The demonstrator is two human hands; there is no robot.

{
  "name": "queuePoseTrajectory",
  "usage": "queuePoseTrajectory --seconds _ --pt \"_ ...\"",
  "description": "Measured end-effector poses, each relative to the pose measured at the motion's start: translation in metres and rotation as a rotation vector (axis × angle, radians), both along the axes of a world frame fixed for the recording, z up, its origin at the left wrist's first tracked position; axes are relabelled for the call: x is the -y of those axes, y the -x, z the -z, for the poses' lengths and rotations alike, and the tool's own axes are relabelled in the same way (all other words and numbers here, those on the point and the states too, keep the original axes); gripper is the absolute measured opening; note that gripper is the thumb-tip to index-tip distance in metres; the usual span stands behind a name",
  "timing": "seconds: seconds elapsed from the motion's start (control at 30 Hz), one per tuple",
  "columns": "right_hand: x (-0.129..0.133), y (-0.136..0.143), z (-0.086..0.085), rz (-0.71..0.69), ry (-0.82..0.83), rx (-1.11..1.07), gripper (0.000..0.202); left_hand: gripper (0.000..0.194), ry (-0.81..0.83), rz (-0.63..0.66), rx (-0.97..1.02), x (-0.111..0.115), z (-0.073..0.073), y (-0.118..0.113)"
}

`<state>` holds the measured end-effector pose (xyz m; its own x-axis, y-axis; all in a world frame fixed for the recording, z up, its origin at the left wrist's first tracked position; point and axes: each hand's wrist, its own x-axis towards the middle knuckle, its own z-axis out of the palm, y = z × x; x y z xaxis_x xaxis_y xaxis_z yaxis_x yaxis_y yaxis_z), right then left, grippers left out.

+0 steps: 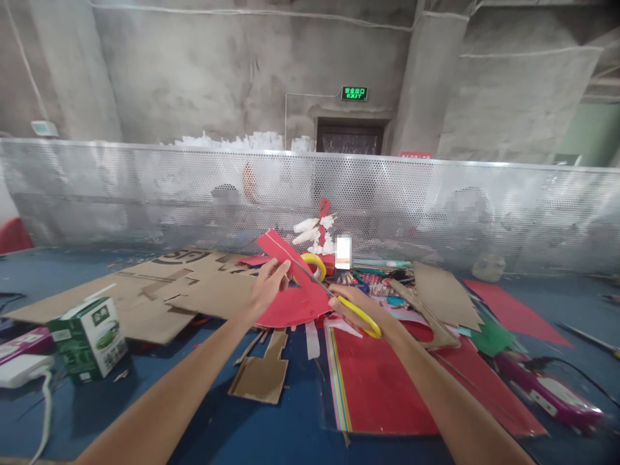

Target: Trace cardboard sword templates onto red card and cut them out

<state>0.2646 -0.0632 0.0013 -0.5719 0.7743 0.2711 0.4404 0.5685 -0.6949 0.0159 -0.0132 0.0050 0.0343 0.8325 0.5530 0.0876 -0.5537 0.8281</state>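
A: What is borne by the blue counter (203,426)?

B: Brown cardboard (145,290) is spread on the left; a pack of red sheets (382,387) is laid flat at the near right, perhaps so that it can be reached easily.

A: And the red paper (290,307)?

B: It is held up over the middle, between both hands, presumably so that it is steadied against the blades.

A: How are the hands posed?

B: The paper's edge is pinched by the left hand (265,285), fingers bent. By the right hand (349,302), curled and angled inward, the yellow-handled scissors (374,328) are gripped.
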Motion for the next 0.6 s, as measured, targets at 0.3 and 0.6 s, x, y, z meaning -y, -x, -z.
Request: queuePoseTrajectory --seconds 0.3,0.6 --pt "-0.0017 -0.0011 0.0031 -0.028 0.018 -0.015 0.055 0.033 -0.030 -0.048 0.019 -0.0001 -0.0019 0.0002" --pt "0.0047 0.0044 0.0050 -0.038 0.006 -0.101 0.056 0.034 -0.038 -0.062 -0.034 -0.0027 0.0030 -0.0012"
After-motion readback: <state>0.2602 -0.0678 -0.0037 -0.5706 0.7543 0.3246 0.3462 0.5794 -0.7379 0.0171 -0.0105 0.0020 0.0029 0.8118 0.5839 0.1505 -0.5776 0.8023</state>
